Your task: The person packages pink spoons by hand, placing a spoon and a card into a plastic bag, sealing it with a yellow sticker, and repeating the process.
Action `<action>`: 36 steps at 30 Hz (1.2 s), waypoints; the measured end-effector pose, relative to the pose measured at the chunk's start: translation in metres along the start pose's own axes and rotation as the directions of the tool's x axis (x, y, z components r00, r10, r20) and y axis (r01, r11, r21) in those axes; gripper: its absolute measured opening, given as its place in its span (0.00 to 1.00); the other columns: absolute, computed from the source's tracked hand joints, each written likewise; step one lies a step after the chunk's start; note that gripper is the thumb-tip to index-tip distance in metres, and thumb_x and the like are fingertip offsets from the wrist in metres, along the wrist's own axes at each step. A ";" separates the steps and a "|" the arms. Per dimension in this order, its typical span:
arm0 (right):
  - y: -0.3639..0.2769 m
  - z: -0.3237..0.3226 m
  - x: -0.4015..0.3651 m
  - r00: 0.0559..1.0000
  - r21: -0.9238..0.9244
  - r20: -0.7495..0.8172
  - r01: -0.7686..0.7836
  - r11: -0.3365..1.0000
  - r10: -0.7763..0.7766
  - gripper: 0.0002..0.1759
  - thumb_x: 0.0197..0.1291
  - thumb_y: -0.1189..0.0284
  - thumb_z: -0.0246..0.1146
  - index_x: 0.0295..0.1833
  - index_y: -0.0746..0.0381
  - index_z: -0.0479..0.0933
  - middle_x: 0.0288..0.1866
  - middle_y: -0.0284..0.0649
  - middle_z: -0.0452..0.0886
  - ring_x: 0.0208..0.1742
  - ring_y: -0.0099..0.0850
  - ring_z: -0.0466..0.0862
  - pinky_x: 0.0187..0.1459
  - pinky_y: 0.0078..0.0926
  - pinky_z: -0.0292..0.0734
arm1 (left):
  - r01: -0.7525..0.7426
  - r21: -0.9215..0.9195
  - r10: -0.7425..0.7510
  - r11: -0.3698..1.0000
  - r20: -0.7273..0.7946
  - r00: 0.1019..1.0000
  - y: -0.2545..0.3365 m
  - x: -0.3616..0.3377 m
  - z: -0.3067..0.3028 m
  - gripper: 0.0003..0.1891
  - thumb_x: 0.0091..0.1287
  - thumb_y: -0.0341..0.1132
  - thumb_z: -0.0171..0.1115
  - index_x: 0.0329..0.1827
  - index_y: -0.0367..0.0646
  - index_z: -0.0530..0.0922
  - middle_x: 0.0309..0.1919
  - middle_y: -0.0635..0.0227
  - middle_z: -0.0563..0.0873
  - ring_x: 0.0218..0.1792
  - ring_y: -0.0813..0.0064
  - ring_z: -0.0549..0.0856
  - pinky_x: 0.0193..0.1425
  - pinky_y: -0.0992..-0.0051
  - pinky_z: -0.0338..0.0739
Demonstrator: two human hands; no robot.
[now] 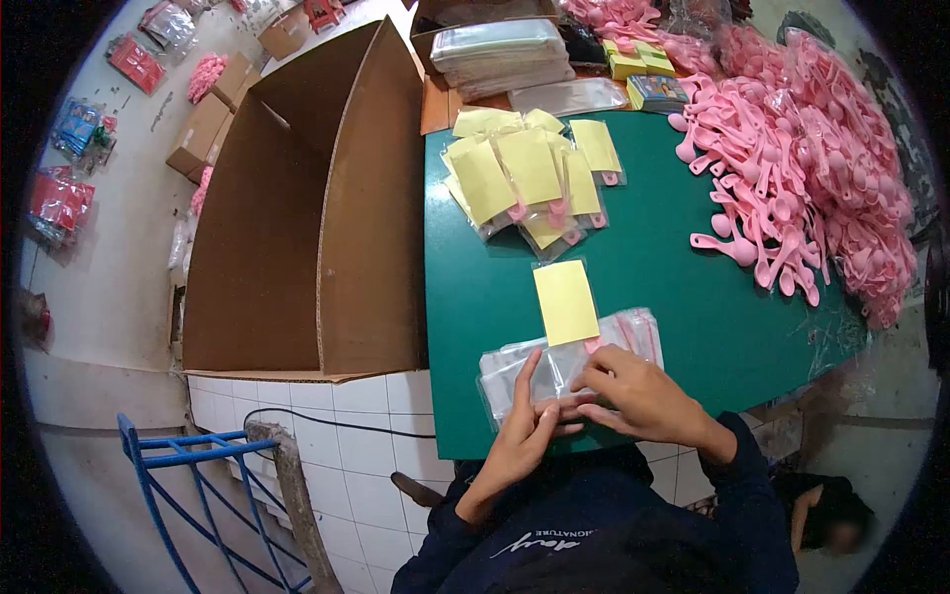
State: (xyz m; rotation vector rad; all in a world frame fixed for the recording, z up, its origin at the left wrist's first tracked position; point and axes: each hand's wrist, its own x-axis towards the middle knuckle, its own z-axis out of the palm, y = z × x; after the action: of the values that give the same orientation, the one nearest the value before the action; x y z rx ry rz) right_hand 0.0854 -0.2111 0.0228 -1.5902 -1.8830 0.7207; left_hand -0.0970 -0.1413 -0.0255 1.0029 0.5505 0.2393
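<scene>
A clear bag with a yellow card (567, 302) and a bit of pink at its lower edge lies on the green table, over a stack of clear plastic bags (633, 337). At the bag's lower end is my left hand (524, 431), palm turned inward, its fingers apart. My right hand (638, 394) bends over the same end, fingers curled near the plastic; what they hold, if anything, is hidden. Farther up lies a pile of bagged yellow cards (529, 163) with pink handle ends showing. On the right are many loose pink spoons (782, 188).
A large open cardboard box (371, 218) stands left of the green table (663, 238). Stacked plastic bags (500, 49) and small card packs (656, 92) are at the back. A blue metal frame (193, 458) stands lower left. Another person (821, 505) is lower right.
</scene>
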 end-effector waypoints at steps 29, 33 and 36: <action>0.083 -0.096 -0.041 0.797 -0.504 -0.571 -0.531 0.682 0.199 0.26 0.46 0.76 0.65 0.54 0.63 0.69 0.46 0.45 0.71 0.45 0.39 0.75 0.46 0.34 0.72 | -0.007 -0.039 0.005 0.999 -0.053 0.999 0.009 0.016 -0.001 0.14 0.74 0.29 0.39 0.57 0.31 0.67 0.53 0.50 0.78 0.54 0.62 0.80 0.58 0.68 0.77; 0.014 -0.005 -0.019 0.929 -0.061 -0.363 -0.101 0.993 0.072 0.30 0.43 0.75 0.72 0.54 0.61 0.70 0.47 0.45 0.69 0.42 0.39 0.76 0.44 0.34 0.75 | -0.017 -0.033 0.016 0.999 -0.006 1.000 0.012 0.012 0.000 0.15 0.74 0.30 0.39 0.57 0.30 0.67 0.53 0.48 0.78 0.54 0.61 0.80 0.58 0.67 0.75; 0.020 0.016 -0.017 0.932 -0.007 -0.356 -0.070 0.998 0.063 0.21 0.47 0.76 0.70 0.48 0.62 0.73 0.47 0.44 0.69 0.41 0.35 0.76 0.41 0.30 0.76 | -0.005 -0.064 0.010 0.998 0.082 0.997 0.022 -0.001 -0.002 0.14 0.73 0.28 0.41 0.57 0.33 0.68 0.53 0.53 0.78 0.54 0.65 0.80 0.59 0.71 0.73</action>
State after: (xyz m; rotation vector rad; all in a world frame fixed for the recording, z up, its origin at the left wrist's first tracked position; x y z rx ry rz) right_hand 0.0901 -0.2259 -0.0044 -1.6747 -1.5821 0.4058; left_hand -0.0975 -0.1290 -0.0073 0.9487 0.4620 0.2200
